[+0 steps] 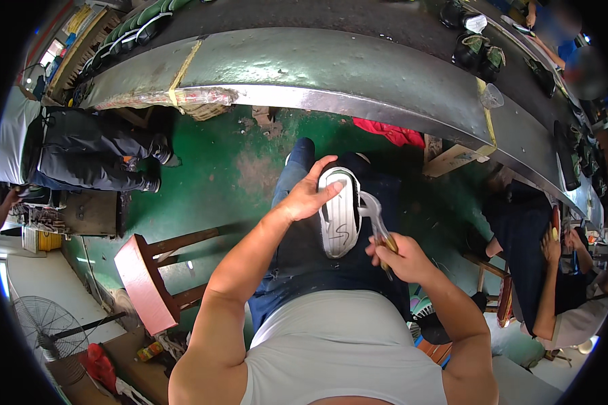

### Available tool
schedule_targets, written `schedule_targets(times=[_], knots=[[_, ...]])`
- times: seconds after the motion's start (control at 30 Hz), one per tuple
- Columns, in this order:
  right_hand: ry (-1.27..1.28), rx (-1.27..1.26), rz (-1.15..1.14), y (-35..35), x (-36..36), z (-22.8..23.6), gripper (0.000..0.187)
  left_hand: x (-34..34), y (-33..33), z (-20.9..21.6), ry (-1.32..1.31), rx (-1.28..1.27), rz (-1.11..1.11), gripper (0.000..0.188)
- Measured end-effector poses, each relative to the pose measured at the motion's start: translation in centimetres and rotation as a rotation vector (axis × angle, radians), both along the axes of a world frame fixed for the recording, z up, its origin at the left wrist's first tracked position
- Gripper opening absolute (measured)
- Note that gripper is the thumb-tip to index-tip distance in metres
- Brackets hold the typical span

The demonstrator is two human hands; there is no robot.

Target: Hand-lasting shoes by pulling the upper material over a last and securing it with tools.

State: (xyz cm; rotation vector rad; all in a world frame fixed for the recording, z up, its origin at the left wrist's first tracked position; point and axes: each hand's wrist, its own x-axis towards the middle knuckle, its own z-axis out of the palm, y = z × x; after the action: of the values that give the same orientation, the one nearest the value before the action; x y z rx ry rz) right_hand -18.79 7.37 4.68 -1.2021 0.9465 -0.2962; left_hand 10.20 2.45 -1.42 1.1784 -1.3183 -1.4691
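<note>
My left hand [313, 196] grips the upper end of a shoe [338, 226] over my lap, the thumb lying across its pale, grooved underside. A dark handwritten mark shows on that underside, and dark material edges its far end. In my right hand [400, 258] is a pair of pincers [371, 210] with a grey curved head and yellowish handles. Their head meets the shoe's right edge at mid-length; whether the jaws bite on the material cannot be made out. Fingers of my right hand are wrapped round the handles.
A long dark workbench [358, 71] curves across ahead, with dark shoes [476, 57] at its right. A wooden stool [148, 280] stands left, near a fan [44, 324]. One person stands at left; others sit at right. Red cloth [388, 131] lies beneath the bench.
</note>
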Motion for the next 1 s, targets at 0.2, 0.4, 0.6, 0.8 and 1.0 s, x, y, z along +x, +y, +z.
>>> schedule_targets(times=[0.2, 0.4, 0.6, 0.8, 1.0], knots=[[-0.156, 0.165, -0.05, -3.1, 3.9, -1.2, 0.03, 0.0, -0.2, -0.2, 0.157, 0.058, 0.029, 0.056], [0.059, 0.102, 0.131, -5.9, 5.4, -0.7, 0.021, -0.1, -0.5, -1.4, 0.023, -0.049, 0.171, 0.045], [0.446, -0.717, 0.213, -7.1, 6.3, -3.1, 0.019, 0.7, -1.0, -3.2, 0.161, 0.041, 0.25, 0.042], [0.397, -0.941, 0.096, -7.2, 5.7, -6.0, 0.019, 2.0, -1.9, -2.5, 0.268, 0.072, 0.057, 0.048], [0.82, -0.776, 0.352, -5.6, 5.7, -0.8, 0.027, 0.9, -1.4, -1.6, 0.36, 0.321, 0.17, 0.048]])
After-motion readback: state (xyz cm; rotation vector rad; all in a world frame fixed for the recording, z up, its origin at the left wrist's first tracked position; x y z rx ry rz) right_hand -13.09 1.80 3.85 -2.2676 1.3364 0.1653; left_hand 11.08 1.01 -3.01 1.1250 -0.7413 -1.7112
